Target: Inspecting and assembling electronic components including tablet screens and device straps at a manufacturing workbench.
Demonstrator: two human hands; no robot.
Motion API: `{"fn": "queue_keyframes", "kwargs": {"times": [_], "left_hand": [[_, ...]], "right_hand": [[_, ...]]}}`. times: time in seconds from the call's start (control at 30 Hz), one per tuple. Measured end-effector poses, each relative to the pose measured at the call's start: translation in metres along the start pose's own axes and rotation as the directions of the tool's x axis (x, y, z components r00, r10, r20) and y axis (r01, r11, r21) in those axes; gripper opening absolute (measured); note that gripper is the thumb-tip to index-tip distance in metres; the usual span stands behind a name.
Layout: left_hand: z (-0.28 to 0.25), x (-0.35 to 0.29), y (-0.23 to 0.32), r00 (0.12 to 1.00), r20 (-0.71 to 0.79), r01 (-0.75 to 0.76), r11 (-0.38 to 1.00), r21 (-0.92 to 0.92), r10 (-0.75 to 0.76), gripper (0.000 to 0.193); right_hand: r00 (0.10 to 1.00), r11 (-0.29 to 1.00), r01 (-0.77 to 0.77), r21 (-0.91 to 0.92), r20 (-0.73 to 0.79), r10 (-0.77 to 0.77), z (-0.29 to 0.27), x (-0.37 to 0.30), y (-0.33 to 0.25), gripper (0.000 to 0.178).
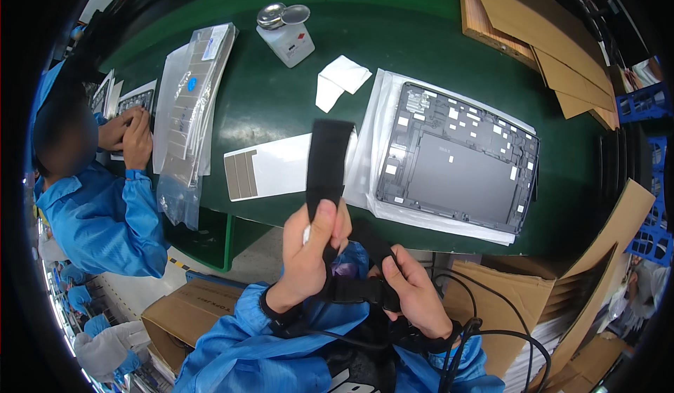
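A wide black strap [327, 165] stands up from my left hand [306, 256], which is closed around its lower part with the thumb on top. Close to my body, my right hand [420, 296] pinches another part of the black strap near a dark buckle-like piece, partly hidden by the fingers. Black bands circle both wrists. Beyond the strap, on the green table [281, 105], lies a white sheet [281, 165] with brown-grey strips at one end. To its right a dark tablet-like housing [463, 165] with small white patches rests on white sheets.
A white bottle with a metal top [289, 42] and a folded white cloth [342, 80] are farther back. Bagged strip sheets [193, 105] lie left, beside a co-worker in blue [105, 210]. Black cables [477, 323] hang by my right wrist, near cardboard boxes [498, 298].
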State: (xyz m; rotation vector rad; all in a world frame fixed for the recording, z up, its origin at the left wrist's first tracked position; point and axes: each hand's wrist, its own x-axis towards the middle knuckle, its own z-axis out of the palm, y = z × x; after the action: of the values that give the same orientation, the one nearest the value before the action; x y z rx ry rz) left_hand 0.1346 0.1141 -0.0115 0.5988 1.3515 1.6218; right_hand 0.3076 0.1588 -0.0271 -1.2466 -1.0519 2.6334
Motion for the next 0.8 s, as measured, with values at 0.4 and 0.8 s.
{"fn": "queue_keyframes", "kwargs": {"times": [0.4, 0.8], "left_hand": [[0.026, 0.046, 0.028, 0.992, 0.022, -0.128, 0.991, 0.03, 0.127, 0.038], [0.056, 0.023, 0.013, 0.985, 0.159, -0.07, 0.997, 0.036, 0.063, 0.031]], "right_hand": [[1.0, 0.997, -0.021, 0.075, -0.004, 0.021, 0.017, 0.003, 0.001, 0.029], [0.908, 0.828, 0.419, 0.373, -0.159, -0.388, 0.001, 0.019, -0.042, 0.016]]}}
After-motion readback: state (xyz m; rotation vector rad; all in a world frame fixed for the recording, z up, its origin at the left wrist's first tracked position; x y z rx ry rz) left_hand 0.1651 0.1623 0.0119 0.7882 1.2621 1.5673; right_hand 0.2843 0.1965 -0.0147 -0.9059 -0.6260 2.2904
